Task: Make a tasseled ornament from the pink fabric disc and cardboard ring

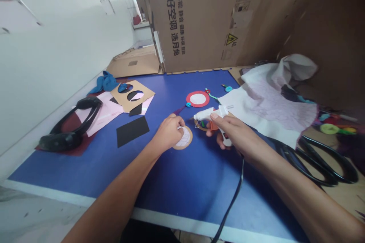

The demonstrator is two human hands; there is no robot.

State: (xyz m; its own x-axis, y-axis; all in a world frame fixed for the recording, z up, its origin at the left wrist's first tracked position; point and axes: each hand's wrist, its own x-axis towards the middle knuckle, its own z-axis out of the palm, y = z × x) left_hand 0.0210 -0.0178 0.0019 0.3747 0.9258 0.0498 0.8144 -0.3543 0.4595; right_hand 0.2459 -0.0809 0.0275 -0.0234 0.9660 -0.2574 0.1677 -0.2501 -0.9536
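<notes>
My right hand (pixel 228 131) is wrapped round a white hot glue gun (pixel 205 114) with an orange trigger, its nozzle pointing left. A black cord trails from the gun toward the front edge. My left hand (pixel 170 133) has its fingers curled down on a round cardboard disc (pixel 186 143) with a white, line-patterned piece on top. The nozzle is just above and right of that disc, apart from it. Partly hidden behind the gun is another round cardboard piece (pixel 202 128). Beyond both hands lies a red disc with a white centre (pixel 197 99), with a blue bead and purple tassel.
Left on the blue table (pixel 159 193) are a black rectangle (pixel 132 131), a cardboard sheet with round cutouts (pixel 122 100), blue cloth (pixel 105 81) and a black headphone-like object (pixel 68 133). White cloth (pixel 265 98) and black scissors-like handles (pixel 319 159) lie right. A large carton (pixel 205 19) stands behind.
</notes>
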